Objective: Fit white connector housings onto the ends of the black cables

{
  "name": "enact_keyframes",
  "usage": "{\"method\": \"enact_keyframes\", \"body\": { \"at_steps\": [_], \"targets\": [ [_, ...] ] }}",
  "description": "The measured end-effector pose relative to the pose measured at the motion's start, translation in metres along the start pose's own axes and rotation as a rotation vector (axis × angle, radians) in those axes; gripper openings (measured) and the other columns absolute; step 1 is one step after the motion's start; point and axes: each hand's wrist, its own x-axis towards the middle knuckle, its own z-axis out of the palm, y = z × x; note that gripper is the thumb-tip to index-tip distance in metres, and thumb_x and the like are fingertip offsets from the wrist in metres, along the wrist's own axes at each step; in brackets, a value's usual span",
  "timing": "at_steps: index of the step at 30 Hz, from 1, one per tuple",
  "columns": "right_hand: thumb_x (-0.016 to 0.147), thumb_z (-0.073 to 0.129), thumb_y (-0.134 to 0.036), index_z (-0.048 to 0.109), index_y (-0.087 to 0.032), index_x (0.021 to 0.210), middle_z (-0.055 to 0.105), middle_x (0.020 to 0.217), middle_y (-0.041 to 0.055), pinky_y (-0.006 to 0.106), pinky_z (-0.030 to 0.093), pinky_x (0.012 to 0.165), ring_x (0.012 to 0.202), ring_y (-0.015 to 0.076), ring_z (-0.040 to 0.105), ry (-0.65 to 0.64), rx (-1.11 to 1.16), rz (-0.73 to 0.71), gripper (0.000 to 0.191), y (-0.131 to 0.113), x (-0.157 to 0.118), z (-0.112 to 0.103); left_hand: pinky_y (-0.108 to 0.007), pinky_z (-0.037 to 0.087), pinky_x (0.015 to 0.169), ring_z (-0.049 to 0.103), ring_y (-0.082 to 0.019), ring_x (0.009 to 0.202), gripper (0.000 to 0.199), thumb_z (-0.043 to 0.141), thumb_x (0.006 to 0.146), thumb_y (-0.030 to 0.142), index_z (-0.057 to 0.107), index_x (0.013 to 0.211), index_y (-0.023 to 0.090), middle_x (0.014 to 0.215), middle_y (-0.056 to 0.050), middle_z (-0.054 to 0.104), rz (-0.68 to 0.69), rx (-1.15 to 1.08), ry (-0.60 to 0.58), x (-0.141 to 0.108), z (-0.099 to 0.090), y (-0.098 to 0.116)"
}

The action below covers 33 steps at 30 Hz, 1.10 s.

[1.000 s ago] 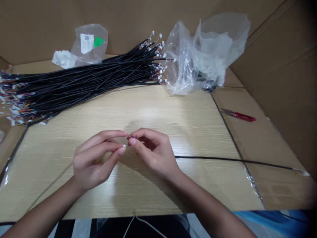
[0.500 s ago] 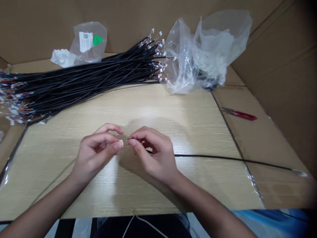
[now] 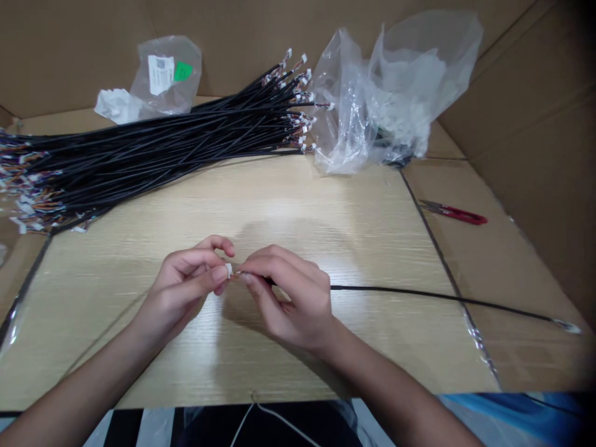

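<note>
Between thumb and forefinger, my left hand (image 3: 190, 282) pinches a small white connector (image 3: 229, 270). Thin coloured wires (image 3: 236, 274) run from the connector to the fingertips of my right hand (image 3: 293, 295), which is closed on them in a pinch. The wires belong to a black cable (image 3: 395, 290), which passes under my right palm and stretches right across the board. Its far end (image 3: 565, 325) shows pale loose strands on the cardboard. My right fingers partly hide the wires, so their exact arrangement cannot be made out.
A thick bundle of black cables (image 3: 153, 146) with white connectors lies across the back left. Clear plastic bags (image 3: 344, 118) stand at the back right, and a labelled bag (image 3: 174, 74) leans behind the bundle. Red-handled snips (image 3: 459, 214) rest at right. Cardboard walls (image 3: 526, 118) surround the work surface.
My right fingertips have shifted slightly down and left along the wires, nearer the connector. The left hand keeps its pinch on the connector. The view has moved a little.
</note>
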Motion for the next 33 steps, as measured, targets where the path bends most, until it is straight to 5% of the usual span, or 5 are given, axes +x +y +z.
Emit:
{"method": "enact_keyframes", "body": {
  "at_steps": [18,33],
  "targets": [
    [0.086,0.053,-0.001,0.061,-0.013,0.093,0.068,0.08,0.0081,0.025,0.05,0.055,0.067,0.0145,0.06,-0.082,-0.27,-0.123,0.015,0.0016,-0.0036,-0.0015,-0.015,0.038,0.052,0.047,-0.002,0.058,0.022,0.079,0.07,0.029,0.069,0.059,0.012,0.081,-0.002,0.051,-0.001,-0.031,-0.001,0.0002,0.0036,0.0004],
    [0.087,0.051,-0.001,0.061,-0.008,0.088,0.064,0.072,0.0073,0.024,0.048,0.051,0.062,0.0133,0.059,-0.043,-0.285,-0.143,0.012,0.0055,-0.0055,0.0047,-0.018,0.033,0.057,0.047,-0.003,0.064,0.027,0.081,0.066,0.03,0.066,0.056,0.011,0.077,-0.001,0.05,-0.071,-0.046,-0.004,0.0002,0.0025,-0.0031]
  ]
}}
